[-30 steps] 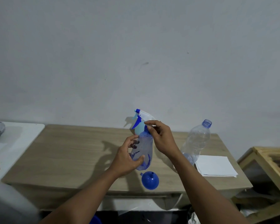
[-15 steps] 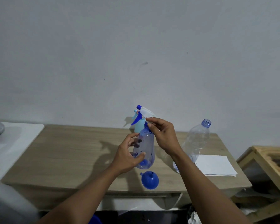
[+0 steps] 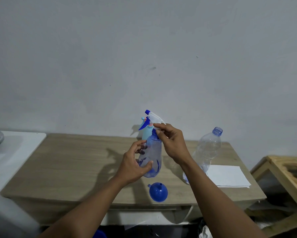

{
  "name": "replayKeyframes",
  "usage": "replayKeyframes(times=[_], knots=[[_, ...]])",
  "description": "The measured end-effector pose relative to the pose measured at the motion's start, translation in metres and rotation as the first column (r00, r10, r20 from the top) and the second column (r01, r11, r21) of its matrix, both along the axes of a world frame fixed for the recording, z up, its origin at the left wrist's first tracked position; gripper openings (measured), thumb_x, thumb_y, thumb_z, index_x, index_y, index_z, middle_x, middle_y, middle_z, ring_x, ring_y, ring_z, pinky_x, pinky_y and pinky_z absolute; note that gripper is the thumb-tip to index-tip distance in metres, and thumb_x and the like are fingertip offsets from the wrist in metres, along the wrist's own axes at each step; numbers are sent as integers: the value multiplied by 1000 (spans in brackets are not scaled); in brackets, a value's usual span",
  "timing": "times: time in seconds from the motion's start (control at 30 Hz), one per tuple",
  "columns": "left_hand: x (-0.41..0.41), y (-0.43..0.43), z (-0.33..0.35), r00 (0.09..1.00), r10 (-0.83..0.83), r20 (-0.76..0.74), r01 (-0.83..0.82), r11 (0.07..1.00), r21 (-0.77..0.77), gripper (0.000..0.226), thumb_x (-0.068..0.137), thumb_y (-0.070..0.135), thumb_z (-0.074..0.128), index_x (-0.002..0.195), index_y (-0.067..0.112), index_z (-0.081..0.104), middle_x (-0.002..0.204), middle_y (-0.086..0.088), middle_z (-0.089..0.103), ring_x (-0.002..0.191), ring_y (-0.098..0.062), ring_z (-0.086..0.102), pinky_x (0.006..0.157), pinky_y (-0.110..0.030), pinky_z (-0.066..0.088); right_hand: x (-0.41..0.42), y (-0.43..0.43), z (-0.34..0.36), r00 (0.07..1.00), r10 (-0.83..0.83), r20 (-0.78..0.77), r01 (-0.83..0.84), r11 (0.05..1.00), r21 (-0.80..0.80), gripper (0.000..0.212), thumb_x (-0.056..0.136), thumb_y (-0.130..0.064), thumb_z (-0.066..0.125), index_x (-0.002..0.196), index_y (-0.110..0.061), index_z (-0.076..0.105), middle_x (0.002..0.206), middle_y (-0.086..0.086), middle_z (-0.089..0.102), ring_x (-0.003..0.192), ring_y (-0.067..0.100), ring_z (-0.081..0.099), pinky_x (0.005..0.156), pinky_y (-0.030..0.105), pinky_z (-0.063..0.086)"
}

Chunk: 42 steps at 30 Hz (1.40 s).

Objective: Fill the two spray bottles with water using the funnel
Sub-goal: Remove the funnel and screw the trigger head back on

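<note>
I have the clear spray bottle (image 3: pixel 152 158) at the middle of the wooden table (image 3: pixel 75 160) and read the rest as a dial around it. My left hand (image 3: pixel 134 164) grips its body from nine o'clock, with the thumb curled across the front and the fingers wrapped round the back. My right hand (image 3: pixel 171 143) comes in from about two o'clock and pinches the collar of the spray head (image 3: pixel 153 117) between fingertips and thumb. The white head with its blue trigger and nozzle sits on the neck, nozzle pointing towards ten o'clock. The bottle leans slightly, and I cannot tell whether its base touches the table.

A pale blue spray bottle (image 3: pixel 147 134) stands just behind at twelve o'clock, mostly hidden. The blue funnel (image 3: pixel 158 192) lies at six o'clock near the front edge of the table, wide mouth down and spout up, apart from both hands. At three o'clock an uncapped clear water bottle (image 3: pixel 206 152) stands partly behind my right forearm, with a stack of white paper (image 3: pixel 226 176) just beyond it. A wooden stand (image 3: pixel 285 169) is further out at three o'clock, and a white surface (image 3: pixel 15 148) at nine.
</note>
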State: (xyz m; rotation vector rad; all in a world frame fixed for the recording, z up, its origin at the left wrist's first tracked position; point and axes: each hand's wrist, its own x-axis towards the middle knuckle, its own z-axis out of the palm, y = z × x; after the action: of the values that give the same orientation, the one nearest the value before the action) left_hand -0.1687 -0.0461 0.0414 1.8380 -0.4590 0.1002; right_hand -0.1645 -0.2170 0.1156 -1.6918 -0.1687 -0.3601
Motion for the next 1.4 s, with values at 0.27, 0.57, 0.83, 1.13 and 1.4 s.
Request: replayKeyframes(times=[0.27,0.57,0.83,1.13,1.4], knots=[[-1,-4,1,1000,-2,8,2,1000,11,75,74,21,85,134,37,43,122,25,55,115,-3,56,85,-33,61,1,-2,0,1000,-27,12,27,999,25,26,95,-8,65,106,-28,76,108,1,65,102,12,68,88,32,57],[3,-6,4,1000,8,20,-8,1000,15,76,72,25,85,135,37,43,123,20,56,114,-4,57,81,-36,62,1,-2,3,999,-51,11,51,998,34,27,95,-11,66,106,-33,77,113,-2,67,106,15,66,91,42,57],[3,-6,5,1000,5,11,-5,1000,26,77,74,24,85,135,39,42,122,20,56,113,1,56,83,-32,61,1,0,4,998,-64,21,64,998,7,28,90,-10,72,109,-31,75,107,-6,66,98,10,65,86,34,57],[4,-3,5,1000,7,19,-7,1000,18,77,72,23,86,135,41,44,121,24,56,113,-2,57,81,-37,62,3,5,4,997,-67,38,67,998,18,29,89,-7,73,108,-29,75,108,0,66,99,8,66,84,33,58],[5,0,7,1000,10,27,-11,1000,27,77,73,22,86,133,42,42,122,23,55,114,-1,55,80,-36,62,1,7,9,998,-46,41,44,998,38,32,92,-4,68,105,-32,75,110,7,65,96,7,66,77,22,56]])
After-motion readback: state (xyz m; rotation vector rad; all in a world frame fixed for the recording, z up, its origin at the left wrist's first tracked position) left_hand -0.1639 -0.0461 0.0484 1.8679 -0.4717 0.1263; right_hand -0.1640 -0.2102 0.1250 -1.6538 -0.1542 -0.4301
